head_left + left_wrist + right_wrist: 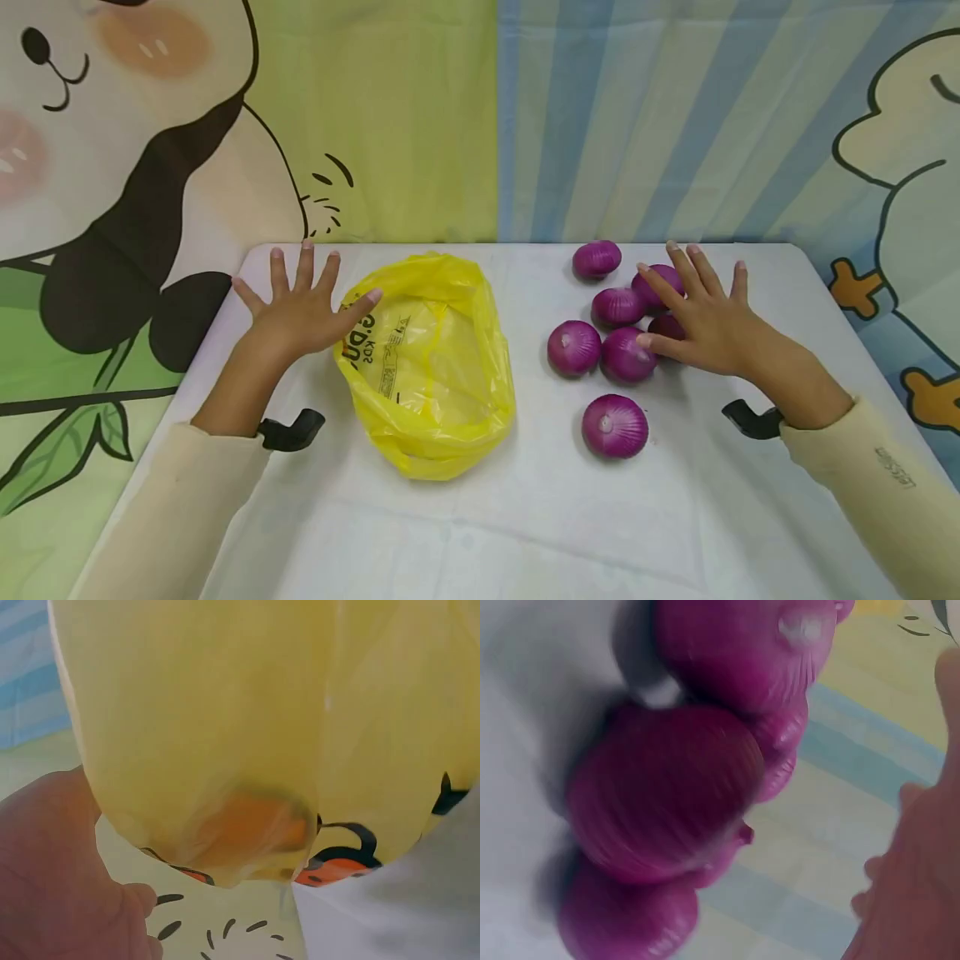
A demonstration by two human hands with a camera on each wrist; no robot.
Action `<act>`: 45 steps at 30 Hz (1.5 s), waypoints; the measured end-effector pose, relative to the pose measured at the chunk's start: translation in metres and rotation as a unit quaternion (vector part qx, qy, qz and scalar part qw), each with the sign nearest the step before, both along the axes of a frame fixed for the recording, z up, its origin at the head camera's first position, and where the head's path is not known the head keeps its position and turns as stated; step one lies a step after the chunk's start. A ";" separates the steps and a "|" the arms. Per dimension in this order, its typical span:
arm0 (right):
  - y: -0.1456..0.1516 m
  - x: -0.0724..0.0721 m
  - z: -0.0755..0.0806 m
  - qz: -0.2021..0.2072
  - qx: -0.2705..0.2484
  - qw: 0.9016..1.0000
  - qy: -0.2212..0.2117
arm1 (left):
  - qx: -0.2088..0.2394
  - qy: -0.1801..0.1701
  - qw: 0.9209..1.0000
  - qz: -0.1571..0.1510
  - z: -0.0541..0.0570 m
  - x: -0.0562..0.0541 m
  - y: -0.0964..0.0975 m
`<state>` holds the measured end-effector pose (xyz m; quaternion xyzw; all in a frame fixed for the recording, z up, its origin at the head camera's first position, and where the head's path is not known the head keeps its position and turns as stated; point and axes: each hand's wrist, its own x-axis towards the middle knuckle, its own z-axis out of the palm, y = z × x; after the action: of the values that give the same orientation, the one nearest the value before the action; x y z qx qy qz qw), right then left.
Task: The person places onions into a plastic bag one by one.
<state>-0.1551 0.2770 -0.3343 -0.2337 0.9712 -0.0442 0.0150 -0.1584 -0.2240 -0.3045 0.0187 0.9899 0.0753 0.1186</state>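
Fingers spread, my left hand (296, 321) hovers at the left side of a yellow plastic bag (498, 400), its thumb overlapping the bag's rim in the head view. The bag stands with its mouth wide and dark print on its inner left side. In the left wrist view the bag's yellow wall (225, 697) fills most of the picture. My right hand (716, 329), also spread and holding nothing, is over the right side of a group of several red onions (573, 348). One onion (615, 426) lies apart, nearer the front. Close up in the right wrist view is a dark onion (664, 795).
A white cloth-covered table (480, 542) carries everything. Behind it hangs a cartoon-printed curtain (375, 108), with a panda at left and blue stripes at right. Black wrist straps (292, 430) stick out from both sleeves.
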 end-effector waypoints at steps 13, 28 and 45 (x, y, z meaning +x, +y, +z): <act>-0.011 0.033 -0.020 0.100 -0.242 0.965 -0.017 | 0.211 -0.055 0.976 0.010 -0.016 0.004 -0.005; -0.024 0.065 -0.036 0.143 -0.342 0.925 -0.081 | 0.354 -0.050 0.929 0.097 -0.031 0.017 -0.004; -0.029 0.075 -0.063 0.147 -0.337 0.916 -0.163 | 0.429 -0.050 0.893 0.128 -0.050 0.026 0.002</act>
<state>-0.0804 0.2483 -0.3975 -0.3542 0.8379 -0.4031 0.0997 -0.1328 -0.2220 -0.3545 -0.0630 0.8482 0.5077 0.1374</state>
